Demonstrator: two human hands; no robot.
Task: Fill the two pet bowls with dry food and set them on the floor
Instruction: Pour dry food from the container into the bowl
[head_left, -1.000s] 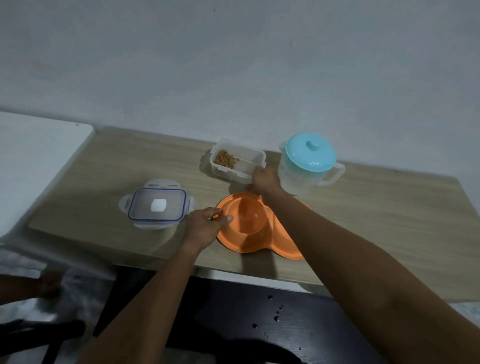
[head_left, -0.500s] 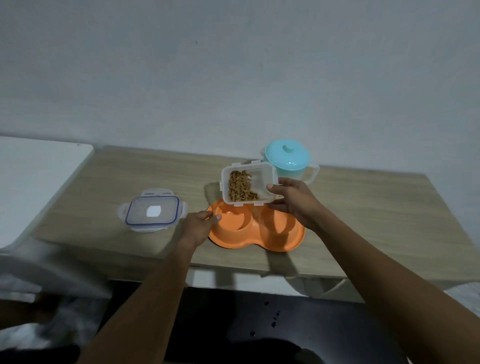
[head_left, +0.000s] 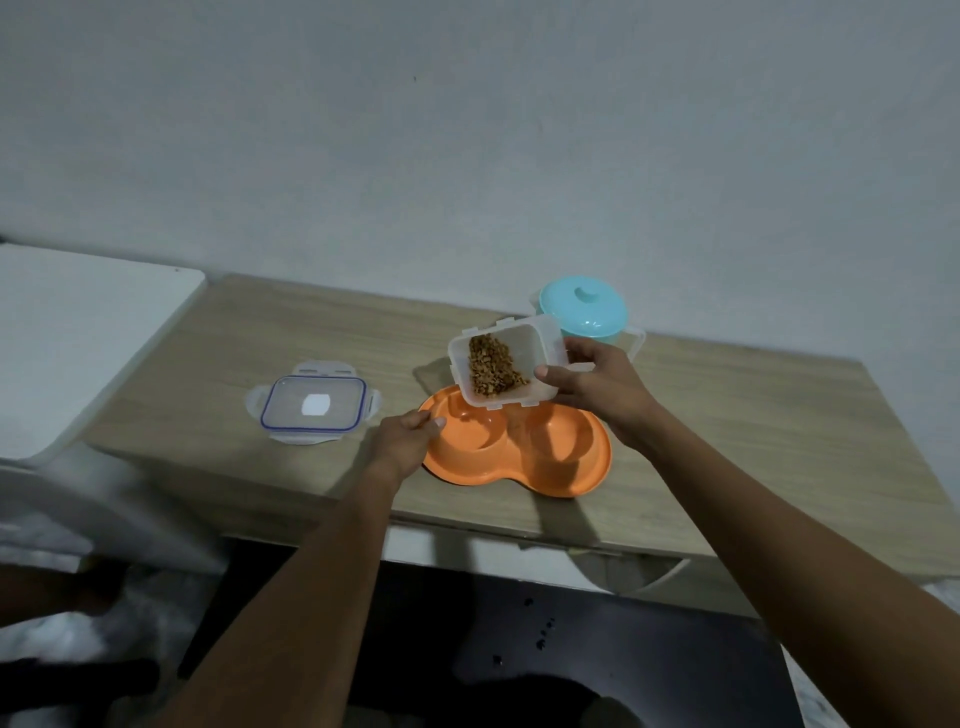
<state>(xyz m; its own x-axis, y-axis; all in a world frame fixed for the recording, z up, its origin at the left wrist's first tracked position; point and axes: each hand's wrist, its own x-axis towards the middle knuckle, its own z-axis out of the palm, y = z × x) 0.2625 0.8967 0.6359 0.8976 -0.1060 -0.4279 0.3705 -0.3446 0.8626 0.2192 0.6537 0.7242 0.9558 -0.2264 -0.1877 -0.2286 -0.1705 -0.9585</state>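
Right hand (head_left: 597, 387): fingers curled round the right side of the clear food container (head_left: 540, 358), thumb across its near wall. Firm wrap grip, nothing loose.

The container is off the worktop (head_left: 753, 415) and tipped, with its open mouth facing toward the camera and down. The kibble (head_left: 493, 366) is heaped against the low lip. I see no pieces falling.

Left hand (head_left: 402, 441): thumb on top and fingers curled at the left rim of the orange double bowl (head_left: 519, 475), pinching the rim to steady it. The bowl sits flat on the worktop near the front edge.

The container lip hangs just over the left well (head_left: 470, 426). The left well and the right well (head_left: 558, 436) both look empty.

Step, as I read it: start of the pour into the first well. Nothing filled, nothing on the floor (head_left: 597, 649) yet.

Next move needs:
- a bit more tilt, slowly, because the heap may let go all at once
- the lip held inside the well's outline, low, so pieces don't bounce out
- stopping with roughly half left, then shifting right for the second well
- the left hand's hold on the rim kept throughout

Around it: the container's lid (head_left: 313, 402) lies flat to the left, well apart from the bowl. The teal-lidded jug (head_left: 583, 309) stands just behind the container, so watch the knuckles on the shift right.
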